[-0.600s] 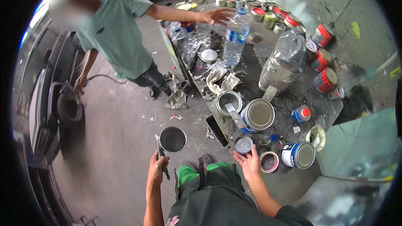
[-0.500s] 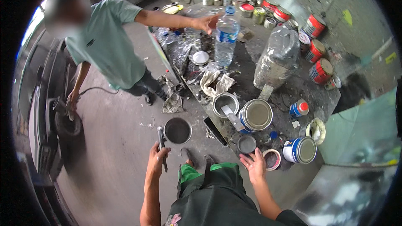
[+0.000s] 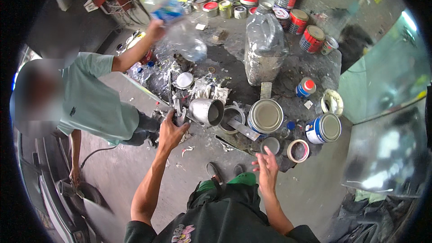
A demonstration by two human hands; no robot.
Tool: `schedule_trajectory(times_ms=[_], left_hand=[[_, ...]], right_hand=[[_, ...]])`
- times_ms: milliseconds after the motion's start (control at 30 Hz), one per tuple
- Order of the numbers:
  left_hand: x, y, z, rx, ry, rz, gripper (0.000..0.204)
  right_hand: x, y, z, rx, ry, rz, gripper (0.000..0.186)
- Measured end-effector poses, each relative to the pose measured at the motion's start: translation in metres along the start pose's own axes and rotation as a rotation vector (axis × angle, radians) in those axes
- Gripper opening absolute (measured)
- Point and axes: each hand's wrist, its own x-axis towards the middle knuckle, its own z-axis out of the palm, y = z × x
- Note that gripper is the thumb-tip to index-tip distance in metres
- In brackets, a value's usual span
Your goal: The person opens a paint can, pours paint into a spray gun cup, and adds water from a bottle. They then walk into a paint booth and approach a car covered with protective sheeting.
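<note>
My left hand [image 3: 171, 131] grips a spray gun [image 3: 179, 112], whose metal cup [image 3: 203, 110] tilts beside an open tin [image 3: 230, 112] with a pale strip lying across it. My right hand [image 3: 267, 171] is open and empty, fingers apart, just below a small round container [image 3: 270, 144] on the bench’s edge. A tape roll [image 3: 303, 150] lies to its right. A closed blue-and-white can [image 3: 265, 113] stands by the open tin; another [image 3: 321, 128] is farther right.
A co-worker [image 3: 96, 103] on my left holds a blurred water bottle [image 3: 165, 10] aloft over the bench. Red cans [image 3: 310, 40] line the wall behind a grimy plastic jug [image 3: 263, 49]. A car [image 3: 38, 175] is at far left, a hose [image 3: 96, 150] near the floor.
My left hand has raised the spray gun toward the bench and tilted its cup. The co-worker has grasped and lifted the water bottle. My right hand has shifted slightly, still open.
</note>
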Motion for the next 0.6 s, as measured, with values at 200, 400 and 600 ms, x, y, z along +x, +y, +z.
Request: schedule_trajectory(times_ms=[200, 400, 600], left_hand=[[0.015, 0.022, 0.000, 0.240, 0.010, 0.070, 0.075], [0.018, 0.032, 0.003, 0.315, 0.030, 0.197, 0.076], [0.018, 0.043, -0.001, 0.415, 0.087, 0.332, 0.072]], right_hand=[[0.010, 0.007, 0.027, 0.023, -0.046, -0.005, 0.056], [0.014, 0.006, 0.031, 0.040, -0.047, -0.003, 0.058], [0.038, 0.021, 0.044, 0.055, -0.015, -0.009, 0.045]])
